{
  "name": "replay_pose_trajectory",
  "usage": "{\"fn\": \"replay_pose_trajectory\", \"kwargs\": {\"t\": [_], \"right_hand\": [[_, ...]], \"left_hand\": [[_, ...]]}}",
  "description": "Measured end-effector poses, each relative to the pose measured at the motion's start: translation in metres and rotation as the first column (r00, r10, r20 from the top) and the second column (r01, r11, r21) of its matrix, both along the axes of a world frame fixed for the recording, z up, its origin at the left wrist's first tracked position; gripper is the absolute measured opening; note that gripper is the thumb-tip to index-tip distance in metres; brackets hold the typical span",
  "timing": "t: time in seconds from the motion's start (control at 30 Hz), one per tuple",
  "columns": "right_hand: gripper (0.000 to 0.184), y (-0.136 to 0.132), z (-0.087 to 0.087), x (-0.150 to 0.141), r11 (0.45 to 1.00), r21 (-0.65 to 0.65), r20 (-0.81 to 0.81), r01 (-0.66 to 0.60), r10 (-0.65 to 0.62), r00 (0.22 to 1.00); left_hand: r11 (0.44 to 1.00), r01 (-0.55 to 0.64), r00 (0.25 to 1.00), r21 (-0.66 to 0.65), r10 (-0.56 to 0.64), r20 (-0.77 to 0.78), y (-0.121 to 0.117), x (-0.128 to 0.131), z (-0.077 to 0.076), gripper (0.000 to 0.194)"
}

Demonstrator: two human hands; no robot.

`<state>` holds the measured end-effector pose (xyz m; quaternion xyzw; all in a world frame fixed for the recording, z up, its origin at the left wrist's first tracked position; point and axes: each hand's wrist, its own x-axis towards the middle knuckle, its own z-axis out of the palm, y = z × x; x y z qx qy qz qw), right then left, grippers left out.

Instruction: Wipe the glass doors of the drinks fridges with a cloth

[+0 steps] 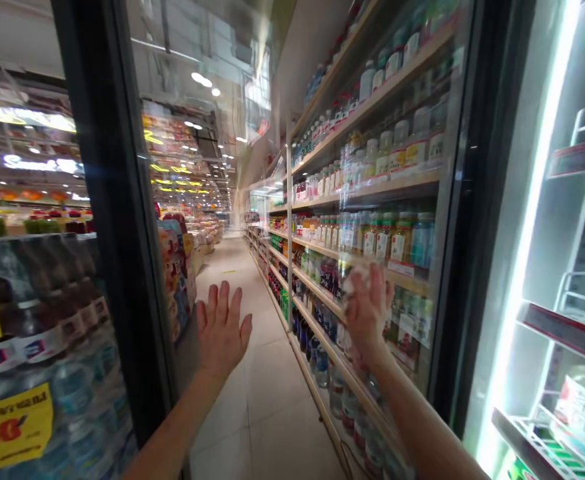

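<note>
Bare forearms [180, 420] reach up from the bottom edge toward a glass door [257, 127] filling the middle of the view.
The left hand [222, 330], just left of centre, has flat, slightly parted fingers and thumb held out, gripping nothing; the right hand [368, 310], right of centre, is blurred, its fingers also extended, with nothing visible in its hold; whether either palm presses the glass cannot be told. The door is smooth and clear, glare-streaked at upper centre, with a straight black border [115, 213] slanting down the left. Through it show pale floor tiles [272, 393] and wood-edged shelves [392, 187] of capped bottles [400, 240]. A bright light strip [528, 233] runs down the right side; clear plastic bottles [80, 433] and a yellow price sign [12, 430] sit lower left.
</note>
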<state>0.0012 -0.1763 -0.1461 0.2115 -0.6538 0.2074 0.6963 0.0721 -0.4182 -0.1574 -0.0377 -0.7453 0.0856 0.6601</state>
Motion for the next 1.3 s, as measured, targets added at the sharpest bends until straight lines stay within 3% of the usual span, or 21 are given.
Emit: {"fn": "replay_pose_trajectory", "kwargs": {"t": [0.03,0.07,0.13,0.2,0.23,0.3,0.37,0.43,0.47,0.57,0.63,0.7,0.77,0.8,0.87,1.0,1.07,1.2,1.23,1.3], "right_hand": [[0.044,-0.006,-0.001,0.002,0.995,-0.099,0.014,0.015,-0.014,1.000],[0.044,-0.017,-0.005,0.005,0.993,-0.115,0.023,0.012,-0.010,1.000],[0.043,-0.045,-0.020,0.017,0.996,0.081,0.009,-0.044,0.044,0.999],[0.042,-0.067,-0.040,0.027,0.929,0.356,-0.021,-0.103,0.118,0.993],[0.042,-0.070,-0.046,0.030,0.901,0.421,-0.038,-0.104,0.132,0.991],[0.042,-0.059,-0.049,0.027,0.934,0.352,-0.061,-0.053,0.080,0.995],[0.044,-0.037,-0.044,0.019,0.997,0.072,-0.022,0.033,-0.032,0.999],[0.047,-0.020,-0.045,0.015,0.987,-0.142,0.032,0.070,-0.066,0.997],[0.047,-0.016,-0.051,0.015,0.987,-0.148,0.040,0.066,-0.061,0.997],[0.043,-0.015,-0.084,0.021,0.987,0.160,-0.014,0.022,-0.020,1.000],[0.042,-0.008,-0.104,0.020,0.968,0.249,-0.009,0.039,-0.038,0.999],[0.043,0.006,-0.112,0.012,0.994,0.072,0.037,0.086,-0.089,0.995],[0.046,0.013,-0.111,0.003,0.986,-0.132,0.070,0.099,-0.091,0.993],[0.047,0.010,-0.110,0.001,0.983,-0.163,0.055,0.082,-0.074,0.996],[0.047,-0.009,-0.108,0.003,0.995,-0.097,-0.016,0.027,-0.028,0.999],[0.044,-0.042,-0.117,0.011,0.987,0.160,-0.116,-0.006,0.025,0.993],[0.045,-0.030,-0.121,0.006,0.993,0.117,-0.107,0.014,-0.001,0.994],[0.048,-0.002,-0.129,0.000,0.980,-0.198,-0.074,0.007,-0.022,0.997],[0.047,-0.008,-0.133,0.005,0.975,-0.223,-0.082,-0.015,-0.003,0.997],[0.047,-0.032,-0.144,0.022,0.994,-0.099,-0.093,-0.050,0.041,0.995]], "left_hand": [[1.000,0.000,1.000,-0.011,0.000,0.011,-0.002,0.002,-0.009,0.071],[1.000,-0.002,1.000,-0.024,0.002,0.025,-0.004,0.006,-0.020,0.071],[0.999,-0.011,0.998,-0.048,0.013,0.059,-0.010,0.014,-0.049,0.071],[0.997,0.000,0.997,-0.072,0.006,0.079,-0.015,0.023,-0.078,0.070],[0.997,0.011,0.997,-0.079,-0.005,0.080,-0.017,0.027,-0.089,0.070],[0.996,0.040,0.997,-0.082,-0.034,0.073,-0.021,0.034,-0.103,0.069],[0.996,0.062,0.996,-0.069,-0.057,0.066,-0.023,0.036,-0.106,0.069],[0.995,0.072,0.996,-0.072,-0.068,0.065,-0.025,0.037,-0.106,0.070],[0.994,0.074,0.995,-0.080,-0.068,0.066,-0.025,0.037,-0.106,0.070],[0.993,0.060,0.997,-0.106,-0.053,0.064,-0.027,0.038,-0.109,0.069],[0.992,0.054,0.997,-0.110,-0.047,0.059,-0.028,0.038,-0.113,0.065],[0.992,0.060,0.997,-0.115,-0.055,0.047,-0.027,0.038,-0.116,0.062],[0.989,0.069,0.997,-0.128,-0.064,0.041,-0.025,0.037,-0.119,0.061],[0.989,0.068,0.997,-0.134,-0.063,0.039,-0.025,0.037,-0.119,0.061],[0.988,0.055,0.998,-0.141,-0.051,0.034,-0.024,0.036,-0.120,0.062],[0.989,0.020,0.999,-0.149,-0.014,0.041,-0.026,0.035,-0.122,0.063],[0.990,0.001,0.999,-0.144,0.005,0.040,-0.026,0.034,-0.123,0.062],[0.989,-0.012,1.000,-0.147,0.011,-0.008,-0.023,0.034,-0.121,0.061],[0.989,-0.016,1.000,-0.147,0.014,-0.016,-0.021,0.035,-0.120,0.061],[0.989,-0.026,0.999,-0.145,0.023,-0.022,-0.016,0.039,-0.120,0.059]]}}
